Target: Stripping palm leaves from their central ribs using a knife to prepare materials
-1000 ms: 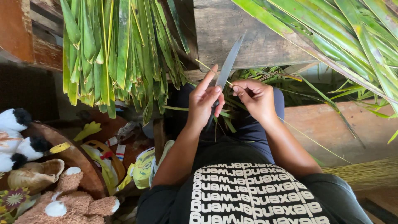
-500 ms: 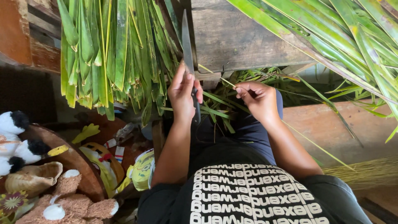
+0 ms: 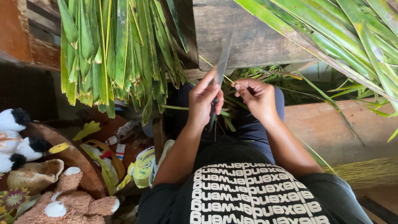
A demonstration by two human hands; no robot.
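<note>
My left hand [image 3: 204, 101] grips the dark handle of a long knife [image 3: 222, 62], its grey blade pointing up and away and blurred. My right hand [image 3: 257, 97] pinches a thin yellowish leaf midrib [image 3: 210, 64] that runs up-left across the blade. Both hands are close together above my lap, over a heap of cut green leaf strips [image 3: 226, 112]. A palm frond [image 3: 331, 37] with long green leaflets slants in from the upper right.
A bunch of stripped green leaves [image 3: 112, 54] hangs at the upper left beside a weathered wooden block [image 3: 248, 37]. Plush toys [image 3: 62, 199] and a wooden bowl rim [image 3: 78, 159] sit at the lower left. A bundle of dry midribs [image 3: 365, 172] lies at the right.
My left hand swung the knife left and upright half a second ago, then brought it back to the midrib. My right hand stayed in place, pinching the midrib.
</note>
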